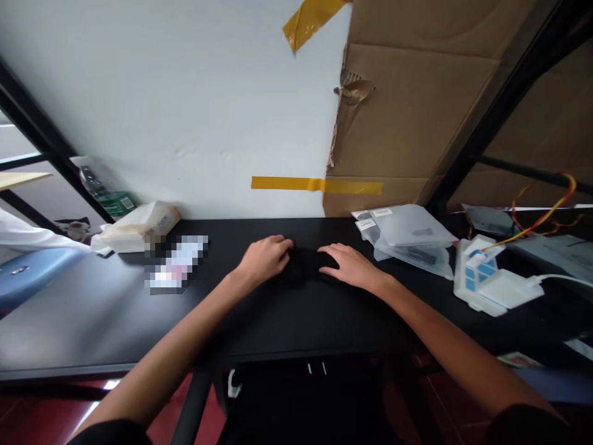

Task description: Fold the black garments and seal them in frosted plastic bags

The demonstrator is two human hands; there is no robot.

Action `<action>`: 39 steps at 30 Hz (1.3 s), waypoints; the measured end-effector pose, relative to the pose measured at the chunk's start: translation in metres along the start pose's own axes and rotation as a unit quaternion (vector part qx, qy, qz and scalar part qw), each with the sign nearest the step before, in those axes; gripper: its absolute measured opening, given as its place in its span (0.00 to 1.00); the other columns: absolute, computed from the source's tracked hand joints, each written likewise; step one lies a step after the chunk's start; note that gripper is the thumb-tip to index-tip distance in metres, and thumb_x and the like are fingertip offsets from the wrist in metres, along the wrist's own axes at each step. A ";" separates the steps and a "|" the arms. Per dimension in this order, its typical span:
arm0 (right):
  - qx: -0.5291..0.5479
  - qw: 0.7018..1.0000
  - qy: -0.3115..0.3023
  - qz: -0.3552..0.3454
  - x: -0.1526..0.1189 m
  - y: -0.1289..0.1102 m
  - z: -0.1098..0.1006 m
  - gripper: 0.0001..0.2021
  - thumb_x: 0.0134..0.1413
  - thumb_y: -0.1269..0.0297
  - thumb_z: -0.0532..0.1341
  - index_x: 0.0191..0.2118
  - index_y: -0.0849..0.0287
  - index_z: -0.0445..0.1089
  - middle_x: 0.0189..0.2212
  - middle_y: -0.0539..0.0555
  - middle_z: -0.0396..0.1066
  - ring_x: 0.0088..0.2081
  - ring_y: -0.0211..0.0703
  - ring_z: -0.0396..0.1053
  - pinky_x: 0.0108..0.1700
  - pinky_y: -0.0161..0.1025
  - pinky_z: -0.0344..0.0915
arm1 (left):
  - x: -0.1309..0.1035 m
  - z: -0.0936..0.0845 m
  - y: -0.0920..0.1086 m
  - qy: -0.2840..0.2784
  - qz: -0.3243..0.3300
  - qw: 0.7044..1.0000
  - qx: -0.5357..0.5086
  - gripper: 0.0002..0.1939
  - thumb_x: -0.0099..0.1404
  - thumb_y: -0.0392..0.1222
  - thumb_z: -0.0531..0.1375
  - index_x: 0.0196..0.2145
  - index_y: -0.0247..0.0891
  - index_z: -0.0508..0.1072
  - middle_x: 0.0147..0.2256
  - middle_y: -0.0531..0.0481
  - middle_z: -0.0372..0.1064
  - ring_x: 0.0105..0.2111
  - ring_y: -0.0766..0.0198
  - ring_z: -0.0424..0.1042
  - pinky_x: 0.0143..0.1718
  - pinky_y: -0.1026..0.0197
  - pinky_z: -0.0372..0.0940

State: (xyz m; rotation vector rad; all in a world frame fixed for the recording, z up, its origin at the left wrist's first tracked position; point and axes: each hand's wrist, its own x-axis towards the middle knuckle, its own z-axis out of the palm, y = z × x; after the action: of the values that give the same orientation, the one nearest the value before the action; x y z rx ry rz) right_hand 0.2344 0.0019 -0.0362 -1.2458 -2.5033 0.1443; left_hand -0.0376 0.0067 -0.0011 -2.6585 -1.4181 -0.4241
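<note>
My left hand (pixel 266 259) rests at the middle of the black desk (pixel 278 321), its fingers curled inward and closed. Whatever lies under those fingertips is too dark to make out. Across a short gap, my right hand (pixel 347 264) is open, with the thumb held apart from the fingers and nothing visible in it. Between the two hands is a dark patch (pixel 304 262) that blends into the desk top; I cannot tell whether it is an object or shadow. Clear plastic bags (pixel 407 232) lie just beyond my right hand.
At left are a tissue pack (pixel 139 227) and a blurred-out flat item (pixel 178 262). A white power strip (pixel 482 278) with plugs and cables stands at right. Behind the desk rise a white panel (pixel 208 111) and taped cardboard (pixel 403 117). A blue stool (pixel 37 272) is beyond the left edge.
</note>
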 end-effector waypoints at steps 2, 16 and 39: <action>0.009 1.000 0.011 0.022 -0.011 0.014 -0.003 0.24 0.62 0.57 0.66 0.62 0.54 0.68 0.53 0.60 0.74 0.54 0.56 0.73 0.58 0.54 0.68 | -0.015 -0.009 -0.034 0.039 -0.034 0.998 -0.021 0.15 0.67 0.40 0.53 0.47 0.43 0.76 0.44 0.44 0.76 0.38 0.53 0.76 0.39 0.56 0.67; 0.051 0.996 0.072 -0.014 -0.016 0.014 -0.044 0.09 0.55 0.78 0.60 0.36 0.55 0.67 0.36 0.52 0.71 0.39 0.46 0.70 0.42 0.41 0.65 | -0.011 -0.010 -0.030 -0.029 0.035 0.999 0.018 0.21 0.70 0.52 0.60 0.55 0.38 0.74 0.48 0.38 0.76 0.48 0.47 0.75 0.50 0.50 0.68; -0.054 0.988 0.113 0.094 0.019 0.047 -0.055 0.18 0.64 0.69 0.55 0.55 0.57 0.74 0.51 0.61 0.76 0.47 0.58 0.76 0.52 0.52 0.70 | -0.001 -0.011 -0.045 0.076 -0.103 0.990 -0.063 0.11 0.70 0.49 0.58 0.38 0.42 0.77 0.32 0.44 0.75 0.35 0.51 0.75 0.42 0.52 0.68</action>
State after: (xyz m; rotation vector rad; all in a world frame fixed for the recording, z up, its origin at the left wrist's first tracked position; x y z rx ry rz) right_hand 0.2779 0.0422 0.0095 -1.4534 -2.2262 -0.0856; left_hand -0.0774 0.0289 0.0068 -2.5158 -1.6736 -0.7427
